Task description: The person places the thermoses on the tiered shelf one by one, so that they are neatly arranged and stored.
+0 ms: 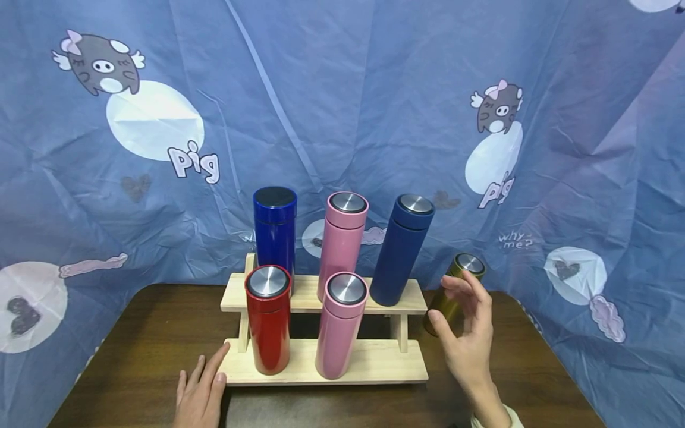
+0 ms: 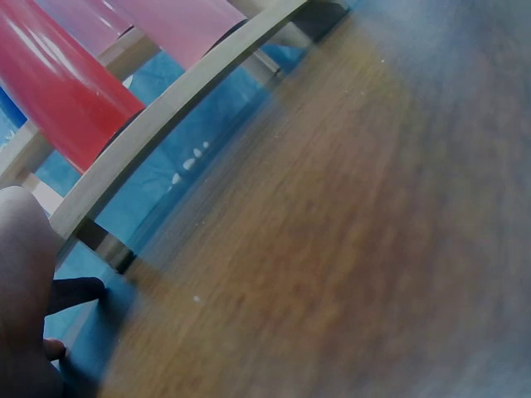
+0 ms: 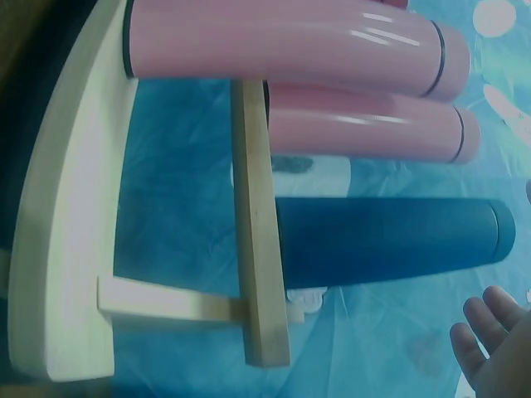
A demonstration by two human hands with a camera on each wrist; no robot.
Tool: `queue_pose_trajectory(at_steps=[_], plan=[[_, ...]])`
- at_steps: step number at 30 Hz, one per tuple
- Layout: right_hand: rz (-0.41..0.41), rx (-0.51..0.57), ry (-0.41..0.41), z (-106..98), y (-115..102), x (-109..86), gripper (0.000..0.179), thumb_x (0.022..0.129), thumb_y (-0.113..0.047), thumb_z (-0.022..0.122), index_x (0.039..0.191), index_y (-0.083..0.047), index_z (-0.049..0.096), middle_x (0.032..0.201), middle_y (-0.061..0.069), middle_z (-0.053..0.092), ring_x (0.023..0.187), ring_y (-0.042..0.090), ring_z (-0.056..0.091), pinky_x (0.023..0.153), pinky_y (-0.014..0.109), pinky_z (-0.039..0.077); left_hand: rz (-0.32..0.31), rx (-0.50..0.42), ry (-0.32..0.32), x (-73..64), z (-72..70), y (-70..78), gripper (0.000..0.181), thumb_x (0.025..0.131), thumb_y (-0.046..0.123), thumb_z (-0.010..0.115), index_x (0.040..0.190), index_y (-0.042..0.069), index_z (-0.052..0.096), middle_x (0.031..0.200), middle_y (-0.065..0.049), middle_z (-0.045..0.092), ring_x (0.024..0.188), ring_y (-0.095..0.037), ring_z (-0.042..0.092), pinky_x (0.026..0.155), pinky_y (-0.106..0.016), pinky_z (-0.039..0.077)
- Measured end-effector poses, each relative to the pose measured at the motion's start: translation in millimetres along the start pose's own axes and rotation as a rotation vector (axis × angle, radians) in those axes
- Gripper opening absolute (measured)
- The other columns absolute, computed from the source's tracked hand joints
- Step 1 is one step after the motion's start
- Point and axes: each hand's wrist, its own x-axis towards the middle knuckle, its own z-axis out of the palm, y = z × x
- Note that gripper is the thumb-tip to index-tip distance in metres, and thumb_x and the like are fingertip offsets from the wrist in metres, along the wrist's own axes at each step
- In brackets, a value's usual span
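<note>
A two-tier wooden rack stands on a dark wooden table. Its upper tier holds a glossy blue flask, a pink flask and a navy flask. On the lower tier stand a red flask and a second pink flask. A gold flask stands on the table just right of the rack. My right hand hovers at it with fingers spread, thumb near its base, not gripping. My left hand lies flat on the table, its index fingertip at the rack's front left corner.
A blue cartoon-pig cloth hangs behind and along both sides of the table. The left wrist view shows bare tabletop in front of the rack's lower board. The table's front edge lies near my wrists.
</note>
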Motion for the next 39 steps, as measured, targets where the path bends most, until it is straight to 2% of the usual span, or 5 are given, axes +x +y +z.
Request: queue_pose_trajectory(at_steps=[11,22,30,34,39], plan=[[0.055,-0.066,0.094,-18,14,7.1,0.078,0.082,0.029,0.071,0.154,0.016,0.045,0.137,0.014,0.068,0.126,0.023,0.065,0.108,0.027,0.050,0.000,-0.001,-0.015,0.1,-0.4,-0.6,0.045,0.118,0.019,0.041,0.161,0.013,0.052,0.157,-0.027,0.058,0.142,-0.077,0.040,0.126,-0.084,0.001],[0.084,-0.336,0.167,-39,33,10.6,0.074,0.080,0.024,0.080,0.150,0.008,0.059,0.132,0.016,0.071,0.124,0.011,0.066,0.105,0.022,0.050,-0.001,0.002,-0.010,-0.2,0.4,-2.3,0.045,0.119,0.020,0.041,0.162,0.015,0.052,0.157,-0.023,0.057,0.142,-0.077,0.041,0.126,-0.084,0.001],[0.093,-0.380,0.197,-34,16,20.1,0.061,0.085,0.019,0.078,0.143,0.015,0.061,0.127,0.040,0.064,0.120,0.013,0.065,0.103,0.021,0.050,0.033,-0.018,0.036,-1.5,1.8,-7.0,0.048,0.117,0.018,0.045,0.165,0.023,0.052,0.154,0.048,0.029,0.141,-0.076,0.043,0.127,-0.082,0.002],[0.128,-0.402,0.206,-45,41,13.5,0.063,0.085,0.014,0.083,0.145,0.007,0.065,0.129,0.031,0.067,0.121,0.009,0.064,0.103,0.020,0.050,0.029,-0.015,0.030,-1.4,1.7,-7.6,0.049,0.118,0.019,0.044,0.166,0.024,0.051,0.158,0.040,0.035,0.141,-0.076,0.043,0.127,-0.082,0.002],[0.179,-0.441,0.187,-57,64,5.2,0.068,0.084,0.009,0.088,0.148,-0.004,0.067,0.134,0.018,0.067,0.125,0.004,0.060,0.104,0.019,0.050,0.025,-0.003,0.017,-0.8,2.0,-6.0,0.045,0.118,0.018,0.044,0.162,0.016,0.053,0.162,0.003,0.053,0.140,-0.076,0.043,0.126,-0.083,0.003]])
